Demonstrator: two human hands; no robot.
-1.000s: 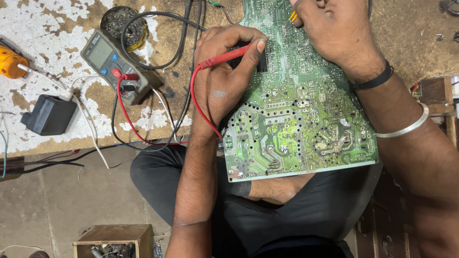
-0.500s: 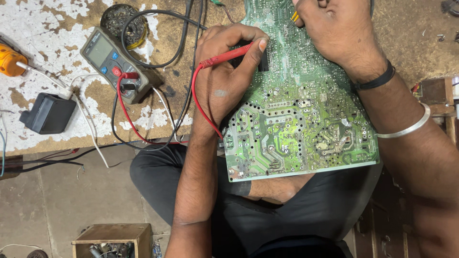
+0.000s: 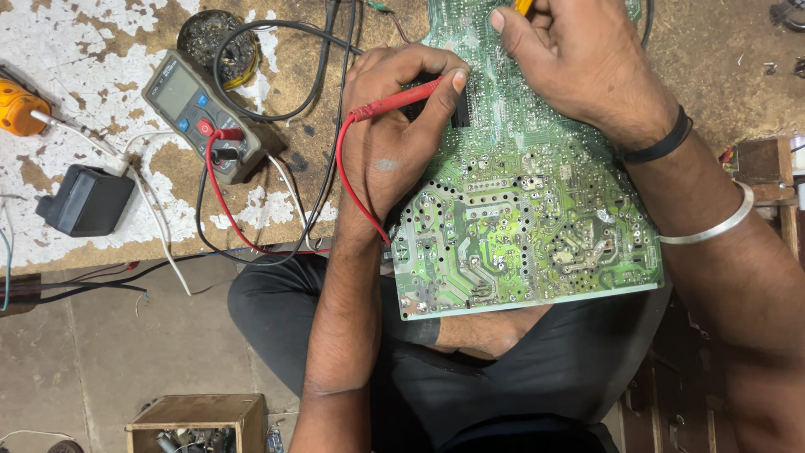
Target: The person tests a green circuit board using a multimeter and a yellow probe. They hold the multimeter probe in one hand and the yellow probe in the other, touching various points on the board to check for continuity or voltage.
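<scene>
a: biggest first. green circuit board, solder side up, propped across the person's lap with its top end on the worn workbench.
b: hands?
a: left hand is curled closed around the red test probe, thumb and fingers pinching it, tip pressed down on the board's left edge near a dark slot. right hand is bunched shut near the top of the board, gripping something yellow; only a sliver shows, can't tell what it is.
b: what's changed against the earlier frames?
a: basically nothing. probe tip sits on the same spot, right hand in the same place, board hasn't shifted. reads as a held contact, a steady reading on one point.
b: smaller stuff?
a: grey multimeter left of the board on the bench, red lead plugged in and looping to the probe. black adapter block further left, orange tool at the edge, round dark tin above the meter, wooden box on the floor.
</scene>
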